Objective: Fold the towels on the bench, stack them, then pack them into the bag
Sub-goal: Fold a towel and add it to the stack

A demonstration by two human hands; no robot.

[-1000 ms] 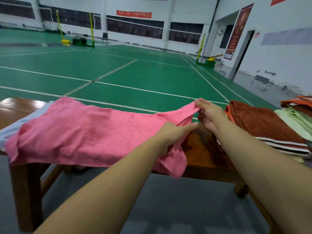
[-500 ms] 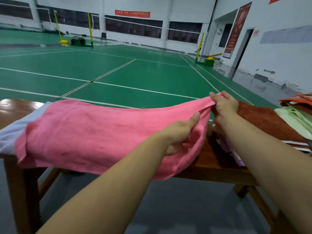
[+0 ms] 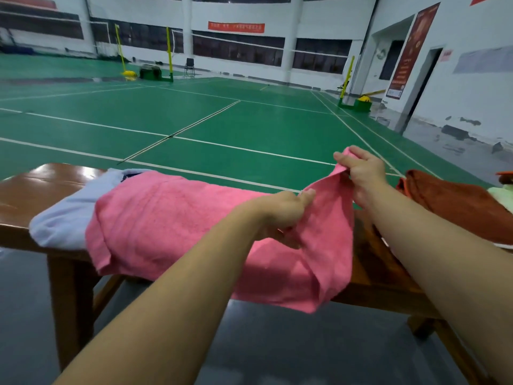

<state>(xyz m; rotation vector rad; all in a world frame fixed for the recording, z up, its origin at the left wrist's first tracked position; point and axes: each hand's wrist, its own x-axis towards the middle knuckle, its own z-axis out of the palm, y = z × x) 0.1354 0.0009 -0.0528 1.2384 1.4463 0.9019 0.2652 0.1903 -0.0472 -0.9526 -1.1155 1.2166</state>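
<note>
My left hand [image 3: 280, 212] and right hand [image 3: 361, 170] each pinch the pink towel [image 3: 172, 226]; its loose edge hanging off the bench [image 3: 33, 187] could drag the towel down.

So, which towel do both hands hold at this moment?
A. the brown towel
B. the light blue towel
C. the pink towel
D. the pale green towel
C: the left hand and the right hand both pinch the right end of the pink towel, lifted above the bench.
</note>
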